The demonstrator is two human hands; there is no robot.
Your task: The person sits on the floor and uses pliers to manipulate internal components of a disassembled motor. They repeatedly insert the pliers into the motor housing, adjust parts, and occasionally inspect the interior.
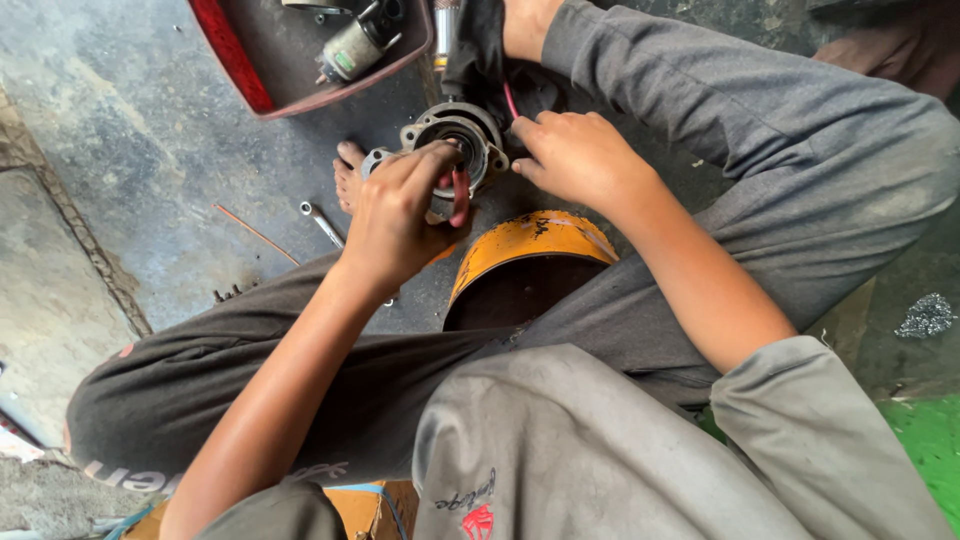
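Closest to my view is a grey shirt (600,450), then the crossed legs in grey trousers (800,150) of a person sitting on the concrete floor (130,130). Just past the knees an orange drum (525,245) stands open-end toward me, rim upward, apparently used as a low prop under the work.

Above it my two hands meet on a round metal housing (455,135). The left hand (400,215) comes in from below with its fingers curled over the housing's open face, pinching a thin red wire (460,195) against the rim; I judge it is closed on the housing and wire together. The right hand (575,155) rests against the housing's right edge, fingers bent and pressing in, steadying it from the side. I cannot tell whether it truly grips anything. The hands are near each other, the housing between them.

A bare foot (347,175) shows behind the housing's left side, seemingly bracing it. On the floor to the left lie a small wrench (322,222) and a copper rod (255,233). Farthest off, a red tray (300,50) holds a small motor (355,45).
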